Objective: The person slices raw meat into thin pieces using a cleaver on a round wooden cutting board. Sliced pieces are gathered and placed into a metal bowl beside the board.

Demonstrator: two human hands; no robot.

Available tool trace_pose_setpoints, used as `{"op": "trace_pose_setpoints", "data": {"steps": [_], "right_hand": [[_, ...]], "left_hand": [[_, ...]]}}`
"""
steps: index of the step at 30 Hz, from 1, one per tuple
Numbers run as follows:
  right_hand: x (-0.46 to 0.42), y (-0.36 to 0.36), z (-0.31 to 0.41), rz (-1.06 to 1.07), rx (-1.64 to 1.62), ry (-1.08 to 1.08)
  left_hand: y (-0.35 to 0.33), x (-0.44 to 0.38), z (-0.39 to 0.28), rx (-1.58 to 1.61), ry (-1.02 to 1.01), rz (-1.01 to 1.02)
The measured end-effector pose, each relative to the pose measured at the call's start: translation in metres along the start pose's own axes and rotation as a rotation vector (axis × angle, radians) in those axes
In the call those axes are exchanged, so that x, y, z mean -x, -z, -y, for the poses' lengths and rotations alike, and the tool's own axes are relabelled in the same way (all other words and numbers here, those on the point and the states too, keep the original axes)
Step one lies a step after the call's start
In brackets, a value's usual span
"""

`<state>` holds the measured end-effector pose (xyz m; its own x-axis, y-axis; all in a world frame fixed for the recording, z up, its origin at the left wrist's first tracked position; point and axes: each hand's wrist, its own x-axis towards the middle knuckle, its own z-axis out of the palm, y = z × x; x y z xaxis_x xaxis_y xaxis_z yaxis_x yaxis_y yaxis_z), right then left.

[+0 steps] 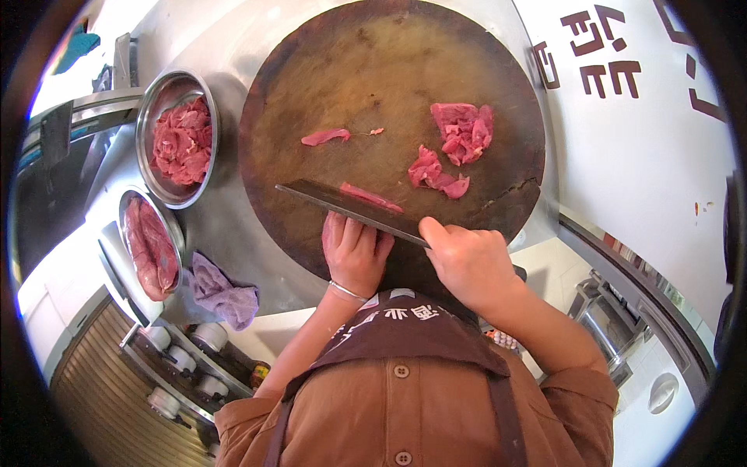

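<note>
A cleaver (350,204) lies across the near part of a round wooden chopping block (327,76), its handle end in my right hand (467,262). Just nearer than the blade, my left hand (356,251) presses on a piece of raw meat (331,230), mostly hidden under the fingers. A strip of red meat (372,197) lies along the blade's far side. Farther off are a thin slice (325,137) with a scrap of fat (377,131) beside it, and, to the right, a larger chunk with cut pieces (464,131) and a smaller group of pieces (435,172).
On the metal counter (227,274) at left stand a steel bowl of sliced meat (143,140) and a smaller steel dish (179,233) holding a long piece of meat. A purple cloth (224,292) lies at the counter's near edge. White pots (207,335) stand on a lower shelf.
</note>
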<state>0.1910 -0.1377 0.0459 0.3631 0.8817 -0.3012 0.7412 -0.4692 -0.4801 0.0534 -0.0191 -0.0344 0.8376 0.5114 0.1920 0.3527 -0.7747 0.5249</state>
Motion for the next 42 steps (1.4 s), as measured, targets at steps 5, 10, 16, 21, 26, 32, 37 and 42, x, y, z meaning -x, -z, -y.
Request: {"op": "trace_pose_setpoints", "data": {"steps": [5, 10, 16, 21, 26, 32, 37, 42], "right_hand": [[0.032, 0.023, -0.012, 0.125, 0.038, -0.078], [-0.023, -0.026, 0.006, -0.035, -0.055, 0.025], [-0.024, -0.029, 0.002, -0.011, -0.040, 0.041], [0.036, 0.014, -0.045, 0.005, -0.009, -0.095], [0.053, 0.029, -0.026, -0.056, -0.017, -0.127], [0.048, 0.037, -0.007, 0.081, 0.069, -0.118], [0.036, 0.035, -0.008, 0.105, 0.076, -0.035], [-0.002, 0.005, 0.002, 0.042, -0.006, 0.026]], "left_hand": [[0.002, 0.001, -0.003, 0.000, 0.038, 0.033], [0.000, -0.004, -0.001, 0.054, 0.010, -0.032], [0.000, 0.002, -0.001, -0.034, 0.049, -0.025], [0.000, -0.002, -0.001, 0.040, 0.043, -0.095], [0.002, -0.001, -0.004, 0.070, 0.026, -0.122], [0.002, 0.006, 0.002, 0.055, -0.030, -0.024], [0.001, 0.006, 0.003, 0.068, -0.015, -0.017], [0.002, 0.004, 0.003, 0.070, 0.024, -0.030]]}}
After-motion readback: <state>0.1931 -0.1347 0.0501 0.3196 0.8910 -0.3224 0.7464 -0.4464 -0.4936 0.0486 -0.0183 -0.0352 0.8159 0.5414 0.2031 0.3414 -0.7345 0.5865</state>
